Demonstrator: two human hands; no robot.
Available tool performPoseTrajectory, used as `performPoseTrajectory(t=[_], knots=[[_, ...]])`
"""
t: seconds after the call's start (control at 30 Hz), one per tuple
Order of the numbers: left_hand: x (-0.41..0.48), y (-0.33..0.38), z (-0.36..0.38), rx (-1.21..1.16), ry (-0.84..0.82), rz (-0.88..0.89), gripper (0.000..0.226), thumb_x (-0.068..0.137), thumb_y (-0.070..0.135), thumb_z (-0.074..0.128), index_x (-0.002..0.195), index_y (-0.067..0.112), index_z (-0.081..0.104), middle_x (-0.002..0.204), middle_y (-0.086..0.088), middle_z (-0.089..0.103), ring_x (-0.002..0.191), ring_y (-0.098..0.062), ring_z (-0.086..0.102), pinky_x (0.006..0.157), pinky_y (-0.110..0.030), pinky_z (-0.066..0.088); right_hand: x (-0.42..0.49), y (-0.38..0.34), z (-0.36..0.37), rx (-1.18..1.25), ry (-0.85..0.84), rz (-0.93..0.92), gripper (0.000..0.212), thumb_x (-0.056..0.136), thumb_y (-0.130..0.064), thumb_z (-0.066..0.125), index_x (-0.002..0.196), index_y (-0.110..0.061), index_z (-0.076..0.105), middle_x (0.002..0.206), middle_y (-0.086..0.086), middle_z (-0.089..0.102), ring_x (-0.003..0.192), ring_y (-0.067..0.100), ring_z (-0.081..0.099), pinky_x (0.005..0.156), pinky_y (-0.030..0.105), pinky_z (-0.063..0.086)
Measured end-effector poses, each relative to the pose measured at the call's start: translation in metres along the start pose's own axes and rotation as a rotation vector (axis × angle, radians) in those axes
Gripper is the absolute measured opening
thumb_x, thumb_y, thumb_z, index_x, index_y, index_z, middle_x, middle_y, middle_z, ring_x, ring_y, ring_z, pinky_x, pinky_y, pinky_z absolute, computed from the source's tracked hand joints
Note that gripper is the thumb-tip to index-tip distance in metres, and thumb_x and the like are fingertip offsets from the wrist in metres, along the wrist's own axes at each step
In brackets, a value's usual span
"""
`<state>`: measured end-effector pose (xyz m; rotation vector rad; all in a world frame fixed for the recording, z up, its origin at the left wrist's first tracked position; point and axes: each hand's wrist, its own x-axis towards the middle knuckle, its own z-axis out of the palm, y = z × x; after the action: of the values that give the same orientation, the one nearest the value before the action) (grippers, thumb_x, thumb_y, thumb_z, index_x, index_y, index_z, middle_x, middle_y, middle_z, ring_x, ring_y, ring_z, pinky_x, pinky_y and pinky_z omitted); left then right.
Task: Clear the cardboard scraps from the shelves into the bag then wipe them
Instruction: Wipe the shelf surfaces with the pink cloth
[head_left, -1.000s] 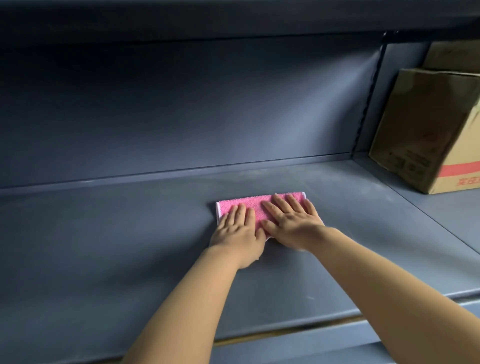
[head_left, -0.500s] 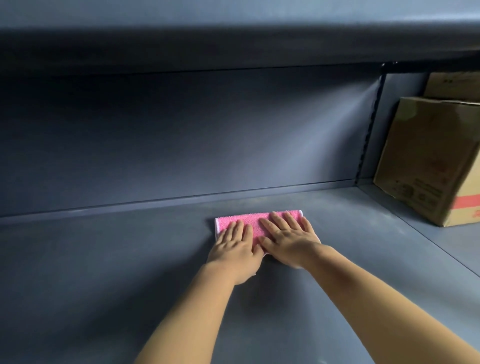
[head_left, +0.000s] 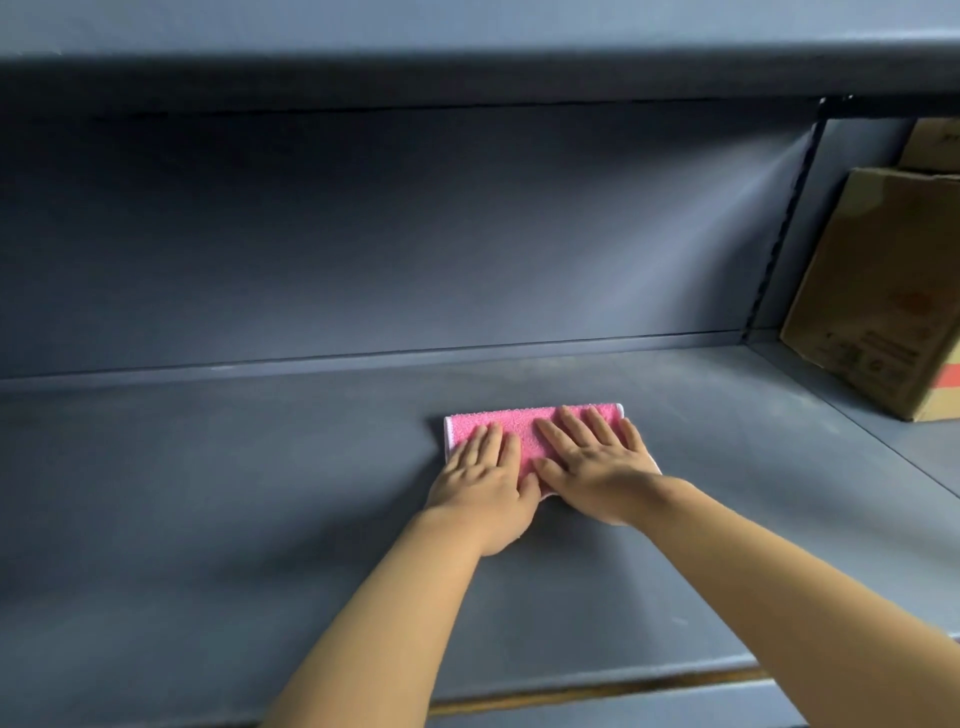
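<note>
Head cam, down onto shelf (head_left: 260, 519).

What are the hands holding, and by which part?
Nothing is gripped. The left hand and right hand press flat on top of the cloth, fingers straight, pinning it to the shelf.

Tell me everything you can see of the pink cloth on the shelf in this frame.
The pink cloth looks like terry towelling with a white edge. It lies flat on the grey shelf, long side parallel to the back wall. The left hand and right hand press on it side by side with straight fingers, covering its near part.
</note>
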<state>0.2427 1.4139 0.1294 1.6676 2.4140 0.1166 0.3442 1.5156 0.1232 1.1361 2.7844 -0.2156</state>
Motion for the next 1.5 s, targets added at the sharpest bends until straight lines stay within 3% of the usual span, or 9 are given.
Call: performPoseTrajectory(t=[0.37,0.63,1.5], knots=[[-0.118,-0.053,0.004,0.011,0.004,-0.048,0.057,0.100,0.037,0.013,0.148,0.014,-0.009,0.156,-0.002,-0.018,0.143,-0.013,-0.018,0.111,-0.025,-0.014,-0.079,-0.094,0.019,-0.039,-0.018,-0.105,0.061,0.094,-0.054,0.010,0.147,-0.030,-0.008,0.156,-0.003,-0.014,0.143,0.023,-0.016,0.112,0.047,-0.014],[-0.162,-0.064,0.010,0.004,0.008,-0.069,0.058,0.100,0.038,0.013,0.147,0.014,-0.010,0.155,-0.001,-0.020,0.142,-0.012,-0.020,0.109,-0.023,-0.016,-0.109,-0.119,0.028,-0.059,-0.031,-0.135,0.061,0.094,-0.054,0.010,0.146,-0.030,-0.010,0.156,-0.004,-0.016,0.143,0.023,-0.017,0.113,0.046,-0.014],[-0.021,-0.097,-0.014,0.007,0.031,-0.119,0.058,0.099,0.038,0.015,0.148,0.014,-0.007,0.156,-0.004,-0.016,0.144,-0.015,-0.016,0.114,-0.028,-0.010,0.029,-0.104,0.002,-0.004,-0.014,-0.078,0.059,0.094,-0.053,0.013,0.147,-0.033,-0.005,0.157,-0.005,-0.012,0.144,0.021,-0.014,0.113,0.045,-0.013]])
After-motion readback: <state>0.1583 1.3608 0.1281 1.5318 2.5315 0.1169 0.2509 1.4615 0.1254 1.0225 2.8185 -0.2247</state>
